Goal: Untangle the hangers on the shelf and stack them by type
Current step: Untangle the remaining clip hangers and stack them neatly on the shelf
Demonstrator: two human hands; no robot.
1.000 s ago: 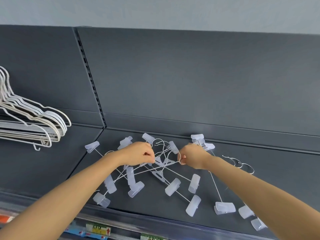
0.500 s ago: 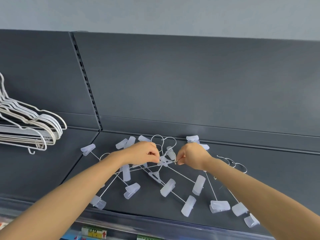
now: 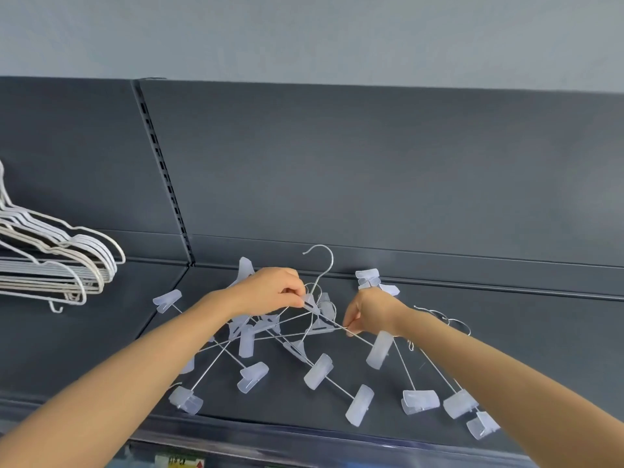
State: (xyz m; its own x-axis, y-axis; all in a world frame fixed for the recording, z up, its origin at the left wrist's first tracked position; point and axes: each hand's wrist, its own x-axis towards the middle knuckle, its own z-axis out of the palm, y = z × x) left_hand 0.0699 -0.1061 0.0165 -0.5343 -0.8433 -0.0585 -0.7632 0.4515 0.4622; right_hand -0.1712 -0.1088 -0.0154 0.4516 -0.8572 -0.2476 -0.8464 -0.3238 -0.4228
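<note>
Presently on the dark grey metal shelf (image 3: 101, 349): one tangle of silver wire clip hangers with translucent plastic clips (image 3: 317, 371), lying at the shelf's middle, rods crossing one another and clips spread toward the front edge. Left hand (image 3: 270, 292): fingers curled, pinching the plastic hub of one clip hanger at the top of the tangle; that hanger's silver hook (image 3: 332, 265) stands above the knuckles, against the dark grey back panel (image 3: 371, 170). Right hand (image 3: 368, 310): fingertips closed on a thin wire rod just right of the hub. One stack of white coated wire hangers (image 3: 67, 265), nested together, lying well apart at far left. Two loose silver hooks (image 3: 435, 314) just beyond the right wrist.
</note>
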